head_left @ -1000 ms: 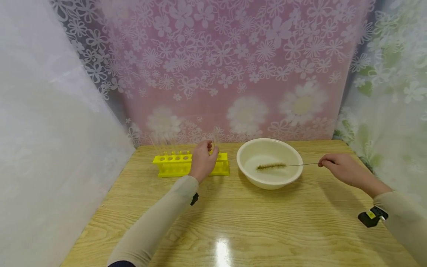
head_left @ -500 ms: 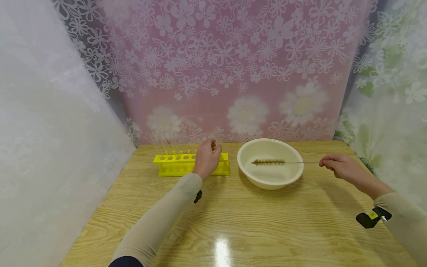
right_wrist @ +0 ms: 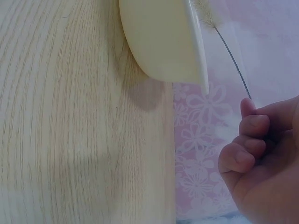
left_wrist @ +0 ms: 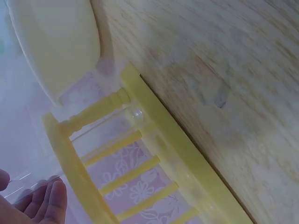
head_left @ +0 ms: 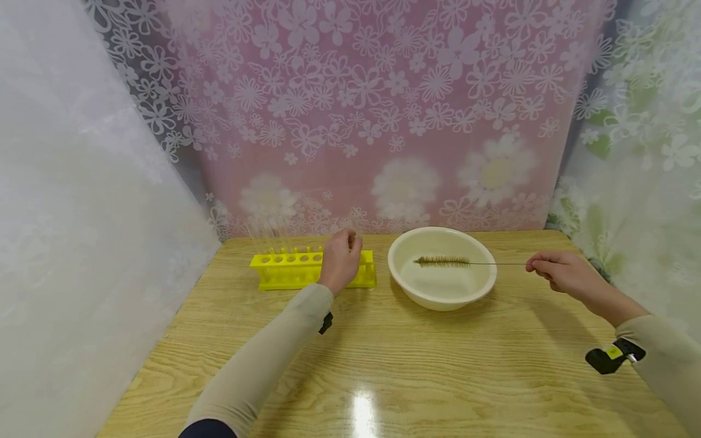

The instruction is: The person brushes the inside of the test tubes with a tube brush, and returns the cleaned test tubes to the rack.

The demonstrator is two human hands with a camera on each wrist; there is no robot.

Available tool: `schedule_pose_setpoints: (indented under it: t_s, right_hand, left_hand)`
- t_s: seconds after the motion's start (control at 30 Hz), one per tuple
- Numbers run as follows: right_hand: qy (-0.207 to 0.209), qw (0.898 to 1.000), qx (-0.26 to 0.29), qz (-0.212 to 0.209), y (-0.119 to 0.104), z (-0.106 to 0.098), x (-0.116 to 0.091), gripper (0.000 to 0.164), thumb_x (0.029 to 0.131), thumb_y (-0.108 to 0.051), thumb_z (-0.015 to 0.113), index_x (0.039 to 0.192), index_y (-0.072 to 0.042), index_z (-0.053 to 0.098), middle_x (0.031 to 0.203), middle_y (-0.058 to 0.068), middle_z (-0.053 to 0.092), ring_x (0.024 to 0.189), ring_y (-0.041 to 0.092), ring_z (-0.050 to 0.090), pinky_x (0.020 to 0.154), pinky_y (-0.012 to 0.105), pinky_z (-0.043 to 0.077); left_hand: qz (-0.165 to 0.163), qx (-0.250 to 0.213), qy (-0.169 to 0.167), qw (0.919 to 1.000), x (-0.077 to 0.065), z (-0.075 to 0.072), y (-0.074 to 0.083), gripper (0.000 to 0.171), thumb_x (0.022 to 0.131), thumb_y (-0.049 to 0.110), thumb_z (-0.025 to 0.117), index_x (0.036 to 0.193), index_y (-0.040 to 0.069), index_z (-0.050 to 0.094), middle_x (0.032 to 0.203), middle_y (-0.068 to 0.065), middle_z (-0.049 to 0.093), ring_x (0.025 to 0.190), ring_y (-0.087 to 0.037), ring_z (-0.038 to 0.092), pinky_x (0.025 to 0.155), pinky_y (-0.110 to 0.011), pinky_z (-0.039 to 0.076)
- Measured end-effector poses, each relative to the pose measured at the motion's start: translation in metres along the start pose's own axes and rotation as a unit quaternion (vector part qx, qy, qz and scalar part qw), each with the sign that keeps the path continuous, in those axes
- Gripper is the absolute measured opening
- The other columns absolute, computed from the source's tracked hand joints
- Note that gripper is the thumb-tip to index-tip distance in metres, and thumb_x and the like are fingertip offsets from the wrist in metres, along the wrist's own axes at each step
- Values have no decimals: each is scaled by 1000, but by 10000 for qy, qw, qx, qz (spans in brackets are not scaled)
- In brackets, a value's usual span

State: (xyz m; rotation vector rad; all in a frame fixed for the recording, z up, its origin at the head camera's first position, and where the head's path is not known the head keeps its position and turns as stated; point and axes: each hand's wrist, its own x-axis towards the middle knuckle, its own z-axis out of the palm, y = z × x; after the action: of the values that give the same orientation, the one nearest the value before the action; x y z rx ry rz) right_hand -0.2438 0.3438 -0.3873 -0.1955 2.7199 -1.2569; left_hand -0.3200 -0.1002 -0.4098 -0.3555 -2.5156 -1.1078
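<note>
My left hand (head_left: pixel 341 260) is at the right part of a yellow test tube rack (head_left: pixel 287 274), thumb and fingers around the upper part of a clear test tube (left_wrist: pixel 88 133). That tube stands in the rack's end slot, its rounded bottom on the base in the left wrist view. Over a cream basin (head_left: pixel 438 298), my right hand (head_left: pixel 564 274) pinches the thin twisted wire of a test tube brush (head_left: pixel 443 262). The brush lies level, its bristles above the basin's inside. How tightly the left fingers press the glass is hard to see.
Several clear test tubes (head_left: pixel 268 234) stand at the left end of the rack. Rack and basin are side by side on a wood-grain table (head_left: pixel 416 371). A flowered pink curtain (head_left: pixel 350 152) hangs behind, with pale curtains at both sides.
My left hand has shifted slightly right along the rack and its fingers have drawn closer together. The brush has risen a little and levelled out; my right hand has barely moved.
</note>
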Motion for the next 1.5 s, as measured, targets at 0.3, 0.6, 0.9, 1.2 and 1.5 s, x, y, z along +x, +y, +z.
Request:
schedule_pose_setpoints:
  t_s: [0.3,0.6,0.9,1.2,1.5]
  right_hand:
    - [70,9999,-72,32,-2,-1,0,46,112,-30,32,123,9,54,76,-1,40,56,10,31,53,32,36]
    - [85,9999,-58,105,-4,-2,1,47,112,-29,31,125,10,52,74,-2,39,55,9,30,53,32,36]
    - [84,9999,30,109,-7,-2,-1,46,112,-28,31,124,10,52,74,-2,39,55,10,30,53,32,36]
    - [134,9999,3,-29,-6,-4,-3,47,112,-27,30,126,12,52,77,-1,43,55,10,31,52,31,36]
    - [243,9996,46,-152,-8,-7,-2,46,112,-26,31,125,12,52,77,0,45,55,11,31,52,31,36]
  left_hand:
    - [154,-286,102,9994,4,-6,2,45,109,44,41,128,8,60,102,-3,64,90,-17,61,81,-35,54]
    - [316,-534,416,9972,9,-14,13,46,109,45,38,138,13,56,105,-2,65,94,-15,63,80,-35,55]
    - [454,-852,542,9939,13,-21,24,45,109,44,38,142,17,53,113,-5,64,94,-17,61,77,-36,53]
    - [710,-683,347,9945,14,-26,29,44,109,46,37,140,20,54,97,-2,51,78,-18,47,69,-34,43]
    - [838,-443,-419,9946,7,-22,25,45,109,46,38,137,20,60,101,-2,48,84,-19,45,72,-36,44]
